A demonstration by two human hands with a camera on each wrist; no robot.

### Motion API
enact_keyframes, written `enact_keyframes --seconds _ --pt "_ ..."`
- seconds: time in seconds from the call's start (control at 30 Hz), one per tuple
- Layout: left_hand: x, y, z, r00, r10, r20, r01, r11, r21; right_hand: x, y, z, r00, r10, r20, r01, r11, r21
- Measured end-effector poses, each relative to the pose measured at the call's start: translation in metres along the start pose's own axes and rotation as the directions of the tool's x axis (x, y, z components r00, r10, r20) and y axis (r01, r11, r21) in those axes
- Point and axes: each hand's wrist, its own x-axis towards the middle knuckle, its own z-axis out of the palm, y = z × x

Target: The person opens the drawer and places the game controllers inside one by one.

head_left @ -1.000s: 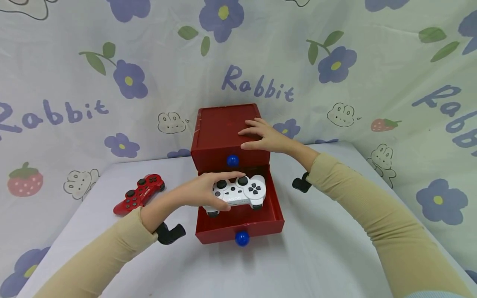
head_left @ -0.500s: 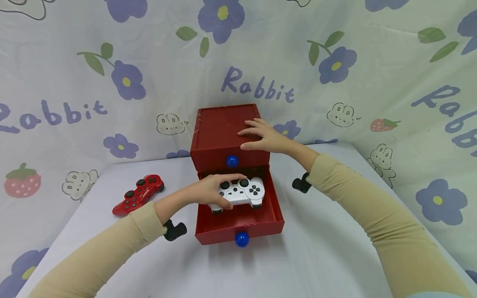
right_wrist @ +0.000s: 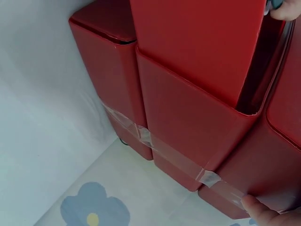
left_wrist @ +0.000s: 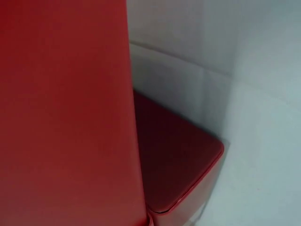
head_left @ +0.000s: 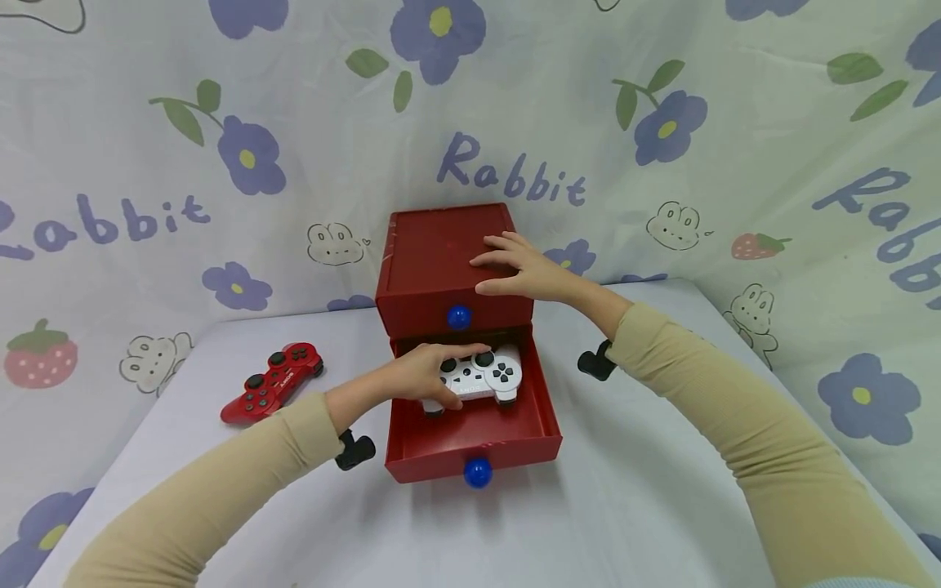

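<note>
A white game controller (head_left: 481,377) lies within the pulled-out lower drawer (head_left: 485,437) of a red drawer unit (head_left: 444,249). My left hand (head_left: 426,376) grips its left part, thumb at the near side and index finger along the far side by the thumbsticks. The hand covers the controller's left grip. On the unit's top, near its right edge, my right hand (head_left: 525,269) rests with the fingers spread. In the right wrist view, a fingertip (right_wrist: 256,207) touches the red side at the lower right. The left wrist view has only the red drawer side (left_wrist: 70,117) close up.
A red game controller (head_left: 275,384) lies on the white table to the left of the unit. Blue ball knobs (head_left: 478,472) stick out from the drawer fronts. Clear tape (right_wrist: 178,160) bands the stacked red boxes. A flower-printed cloth (head_left: 309,163) hangs behind.
My left hand has moved slightly right and deeper into the drawer with the white game controller, which looks smaller and farther back. The right hand stays on the unit's top.
</note>
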Motion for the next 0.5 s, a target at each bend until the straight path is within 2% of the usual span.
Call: enact_keyframes --seconds 0.5 --pt "-0.001 0.0018 0.0017 0.998 0.012 -0.06 -0.011 1.0 0.021 -0.0011 0.0003 -0.0017 1.0 -0.003 0.004 0.003 1.0 0.004"
